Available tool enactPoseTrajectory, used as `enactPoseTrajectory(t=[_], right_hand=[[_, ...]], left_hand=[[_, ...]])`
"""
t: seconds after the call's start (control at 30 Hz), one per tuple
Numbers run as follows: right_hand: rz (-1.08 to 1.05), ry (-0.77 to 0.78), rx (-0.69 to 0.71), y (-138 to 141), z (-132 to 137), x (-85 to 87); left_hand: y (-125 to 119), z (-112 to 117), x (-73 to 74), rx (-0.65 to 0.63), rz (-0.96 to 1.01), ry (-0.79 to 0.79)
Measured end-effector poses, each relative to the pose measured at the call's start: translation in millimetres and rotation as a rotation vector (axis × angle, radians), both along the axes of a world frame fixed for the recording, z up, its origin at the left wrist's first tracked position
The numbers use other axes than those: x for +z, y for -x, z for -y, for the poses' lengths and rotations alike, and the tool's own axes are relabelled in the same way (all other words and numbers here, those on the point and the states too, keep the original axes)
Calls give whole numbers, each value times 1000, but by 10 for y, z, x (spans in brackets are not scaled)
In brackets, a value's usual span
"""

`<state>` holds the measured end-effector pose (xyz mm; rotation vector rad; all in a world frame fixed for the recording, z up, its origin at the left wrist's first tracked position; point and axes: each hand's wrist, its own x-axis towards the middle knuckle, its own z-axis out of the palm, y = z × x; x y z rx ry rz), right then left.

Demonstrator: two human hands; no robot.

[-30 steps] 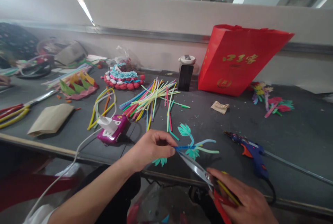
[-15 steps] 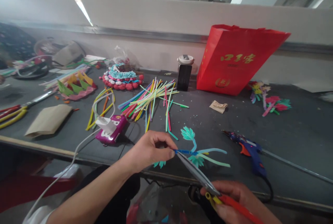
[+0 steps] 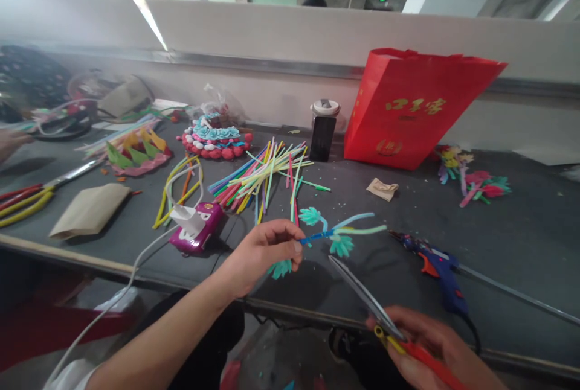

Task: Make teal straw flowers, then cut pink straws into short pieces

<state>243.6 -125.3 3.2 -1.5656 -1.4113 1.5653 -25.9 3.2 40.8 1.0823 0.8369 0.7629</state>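
Between the thumb and fingers of my left hand (image 3: 267,252) is a pipe-cleaner flower stem (image 3: 319,236), wrapped in blue and held above the table's front edge. Turquoise tufted blooms (image 3: 342,246) branch off it, and pale blue and green pipe-cleaner ends stretch to the right. Another turquoise tuft (image 3: 280,268) hangs below my left fingers. My right hand (image 3: 428,342) grips the red and yellow handles of a pair of scissors (image 3: 362,290). Their blades look closed together and point up-left, just below the blooms and apart from the stem.
A blue glue gun (image 3: 437,266) lies at right, its glue stick trailing rightward. Colourful pipe cleaners (image 3: 258,179) are piled mid-table, near a purple power socket (image 3: 199,230). Behind stand a red paper bag (image 3: 417,112) and a phone (image 3: 322,137) against a cup. Another person's hand (image 3: 13,142) is far left.
The scissors have drawn away from the blue stem, down and to the right. My left hand has raised and tilted the flower stem slightly. Another person's hand has come further in at far left.
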Motion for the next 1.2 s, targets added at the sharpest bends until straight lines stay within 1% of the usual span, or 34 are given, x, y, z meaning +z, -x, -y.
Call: enactPoseTrajectory(t=[0.1,0.17,0.23,0.3,0.4,0.5,0.6,0.7,0.77,0.87,0.97,1.1,1.2], right_hand=[[198,-134,0,-27,-22,-111],[302,-245,19,-27,-23,-122],[375,-375,32,-29,-17,-81],[427,-501,13,-27,-8,-11],[470,-613,-96,15,1,88],[452,-619,-183,115,10,118],[411,-566,-177,236,17,62],[408,-502,-169,321,14,-33],[433,-493,-166,340,4,-83],[501,-542,-115,322,-17,-112],[557,-616,-82,299,-38,-108],[607,-678,-134,319,-47,-105],[641,-722,-150,332,-49,-100]], left_hand=[[-15,11,2,-21,7,-20],[-25,26,16,-26,-32,-65],[-37,41,32,-34,-88,-129],[-51,53,43,-34,-127,-189],[-80,68,39,-11,-115,-222],[-115,78,24,71,-57,-181],[-144,89,18,151,44,-116],[-163,116,26,159,164,-49],[-172,145,35,153,209,-9],[-186,186,45,153,232,19],[-201,210,51,136,254,14],[-223,228,58,127,276,0],[-234,238,58,120,274,35]])
